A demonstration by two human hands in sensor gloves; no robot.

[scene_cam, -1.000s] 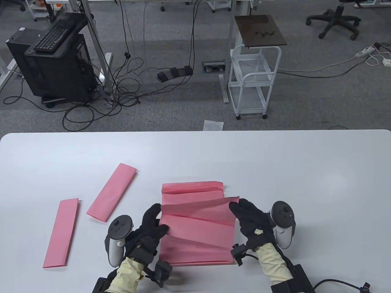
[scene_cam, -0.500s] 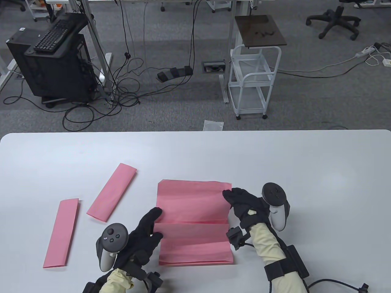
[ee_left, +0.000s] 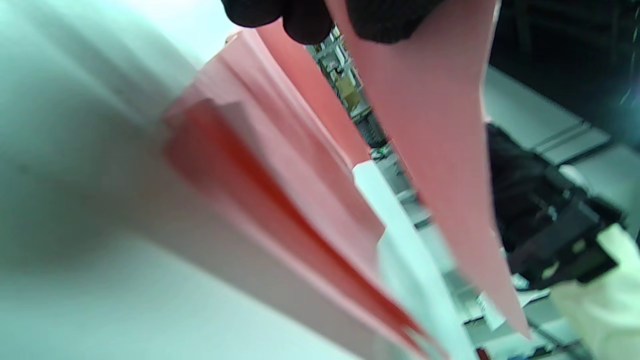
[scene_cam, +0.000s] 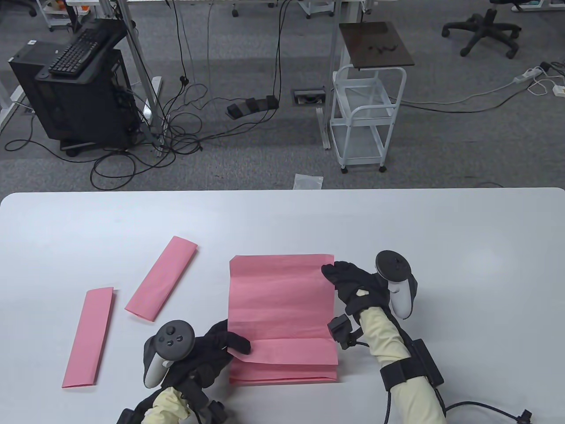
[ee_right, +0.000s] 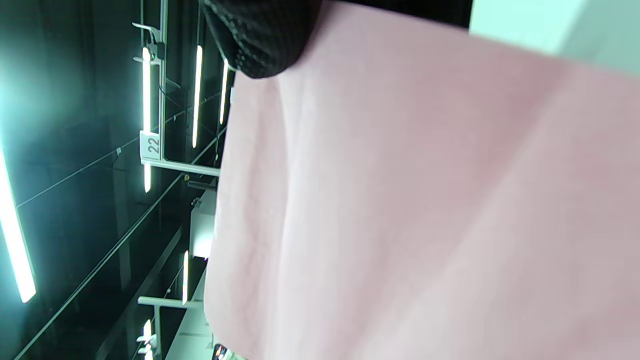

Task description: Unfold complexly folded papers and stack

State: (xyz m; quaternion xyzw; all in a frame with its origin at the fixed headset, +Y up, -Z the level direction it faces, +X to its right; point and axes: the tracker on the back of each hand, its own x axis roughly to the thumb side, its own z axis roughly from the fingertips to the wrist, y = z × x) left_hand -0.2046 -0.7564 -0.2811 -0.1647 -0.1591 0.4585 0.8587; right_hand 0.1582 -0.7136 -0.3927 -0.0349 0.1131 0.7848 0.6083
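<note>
A pink paper sheet (scene_cam: 280,300) is lifted and spread wide over a stack of flat pink sheets (scene_cam: 287,373) at the table's front middle. My right hand (scene_cam: 337,276) grips the sheet's right edge near its far corner; the sheet fills the right wrist view (ee_right: 425,200). My left hand (scene_cam: 234,344) pinches the sheet's near left part, and the left wrist view shows the sheet (ee_left: 430,125) held above the stack (ee_left: 280,200). Two folded pink strips (scene_cam: 162,277) (scene_cam: 88,338) lie on the table to the left.
The white table (scene_cam: 441,247) spreads behind and to the right of the papers. Beyond its far edge are a white trolley (scene_cam: 368,115), a computer tower (scene_cam: 75,97), cables and a small plastic bag (scene_cam: 309,181) on the floor.
The creased sheet has opened out to near full length. My right hand moved away from me with its far edge. My left hand drew back toward the near edge, pinching the sheet.
</note>
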